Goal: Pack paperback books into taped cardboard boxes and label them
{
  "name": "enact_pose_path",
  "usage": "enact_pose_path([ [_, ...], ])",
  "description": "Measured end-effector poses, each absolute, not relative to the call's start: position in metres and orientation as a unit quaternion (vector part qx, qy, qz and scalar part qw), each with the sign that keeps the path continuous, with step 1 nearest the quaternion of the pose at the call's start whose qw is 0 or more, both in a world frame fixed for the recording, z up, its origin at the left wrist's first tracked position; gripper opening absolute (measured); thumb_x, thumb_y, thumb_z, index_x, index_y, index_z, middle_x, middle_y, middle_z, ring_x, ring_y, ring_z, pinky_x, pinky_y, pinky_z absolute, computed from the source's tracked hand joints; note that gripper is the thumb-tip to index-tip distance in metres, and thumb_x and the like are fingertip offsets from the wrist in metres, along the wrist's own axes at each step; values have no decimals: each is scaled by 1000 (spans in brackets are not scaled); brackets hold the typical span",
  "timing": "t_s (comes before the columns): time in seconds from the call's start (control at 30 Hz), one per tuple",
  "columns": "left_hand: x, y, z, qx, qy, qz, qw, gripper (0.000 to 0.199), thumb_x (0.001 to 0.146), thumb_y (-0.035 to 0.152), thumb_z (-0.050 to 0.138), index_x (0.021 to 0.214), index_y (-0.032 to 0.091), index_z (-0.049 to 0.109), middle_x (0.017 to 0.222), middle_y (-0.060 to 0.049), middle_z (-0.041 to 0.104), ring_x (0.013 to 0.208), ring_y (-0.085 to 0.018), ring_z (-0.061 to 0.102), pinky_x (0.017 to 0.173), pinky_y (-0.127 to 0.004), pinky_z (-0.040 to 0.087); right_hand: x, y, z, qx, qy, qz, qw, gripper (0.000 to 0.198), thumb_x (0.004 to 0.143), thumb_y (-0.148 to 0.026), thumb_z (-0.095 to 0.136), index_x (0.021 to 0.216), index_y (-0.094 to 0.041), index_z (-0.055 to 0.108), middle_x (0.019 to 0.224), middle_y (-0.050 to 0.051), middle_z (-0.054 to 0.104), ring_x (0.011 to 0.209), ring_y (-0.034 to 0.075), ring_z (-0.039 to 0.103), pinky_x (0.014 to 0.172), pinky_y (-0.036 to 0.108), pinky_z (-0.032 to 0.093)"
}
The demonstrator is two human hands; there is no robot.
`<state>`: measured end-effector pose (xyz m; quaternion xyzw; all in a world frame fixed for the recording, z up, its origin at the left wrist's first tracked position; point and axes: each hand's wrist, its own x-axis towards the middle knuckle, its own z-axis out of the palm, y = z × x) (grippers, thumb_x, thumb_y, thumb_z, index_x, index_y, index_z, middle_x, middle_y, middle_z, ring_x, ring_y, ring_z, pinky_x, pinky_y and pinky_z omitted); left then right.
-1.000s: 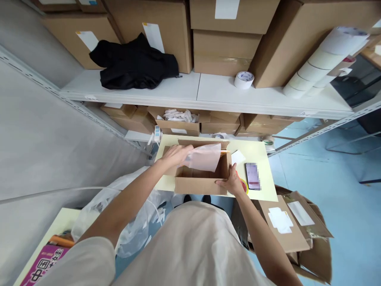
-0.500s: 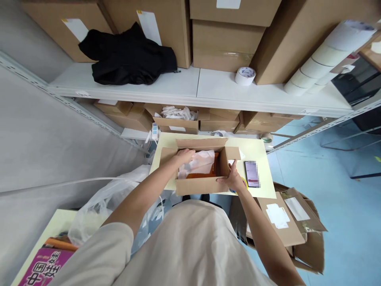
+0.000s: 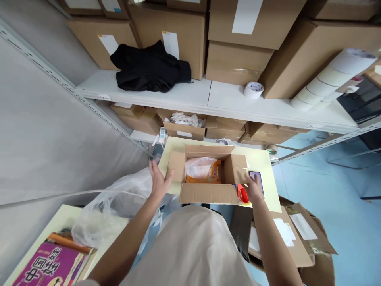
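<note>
Probably light cardbd box (image 3: 208, 193) w/ floppy flaps (image 3: 177, 165); best held by stiff walls (image 3: 228, 169). L hand (image 3: 159, 181) & R hand (image 3: 253, 187) both open.

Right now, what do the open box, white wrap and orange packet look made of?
Box: matte brown cardboard; stiff folded flaps. Wrap: probably plastic or foam sheet, soft sheen; thin, wrinkled. Packet: perhaps plastic film or coated paper, given its print; finish unclear.
</note>
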<state>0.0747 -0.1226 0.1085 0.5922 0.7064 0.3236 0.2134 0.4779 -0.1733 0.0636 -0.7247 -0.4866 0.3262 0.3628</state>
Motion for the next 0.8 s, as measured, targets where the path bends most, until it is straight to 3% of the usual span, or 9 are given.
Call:
enact_pose_path([
  [0.1,59,-132,86,510,642,373,434,80,89,67,27,152,27,-1,150,-17,37,130,-28,48,97,-48,46,484,-165,73,-671,-421,443,420,93,82,-72,-9,153,-16,10,138,18,53,118,31,60,96,53,46],
  [0.17,62,-135,82,511,579,386,504,84,85,75,19,152,27,4,149,-16,40,126,-28,52,94,-46,49,481,-157,86,-647,-447,445,428,94,80,-69,-17,153,-17,10,140,15,52,122,31,56,98,54,44],
  [0.3,76,-136,98,654,473,336,485,115,65,88,40,153,17,14,153,-18,31,136,-32,39,107,-44,39,468,-143,110,-626,-527,438,372,80,89,-61,-3,153,-18,15,150,10,41,137,27,40,104,51,40],
  [0.43,74,-132,116,842,371,133,368,129,48,76,70,151,15,24,156,-20,22,144,-39,19,116,-52,18,465,-137,119,-569,-685,398,220,60,89,-38,32,148,-25,33,150,2,40,142,22,31,113,50,30],
  [0.5,69,-128,118,888,343,34,305,123,50,68,74,150,17,24,156,-21,22,144,-39,17,115,-55,13,469,-139,118,-543,-752,346,141,66,81,-25,42,146,-25,36,151,1,39,143,22,30,116,50,26],
  [0.6,65,-122,116,908,342,-17,241,103,64,52,71,150,19,24,155,-18,25,145,-33,19,116,-53,13,476,-148,114,-535,-797,278,43,79,71,-15,51,148,-24,34,155,3,30,144,26,25,116,51,26],
  [0.7,64,-117,111,910,351,-8,220,75,79,32,59,148,20,31,154,-13,32,144,-28,24,116,-50,17,476,-156,113,-541,-810,226,-5,88,66,-20,64,148,-23,32,159,6,20,145,32,21,115,52,26],
  [0.8,65,-111,105,896,376,39,233,53,86,24,48,139,22,45,149,-10,41,142,-25,31,116,-50,21,469,-157,113,-519,-823,233,16,95,64,-35,74,147,-17,34,158,13,19,144,34,22,115,51,26],
])
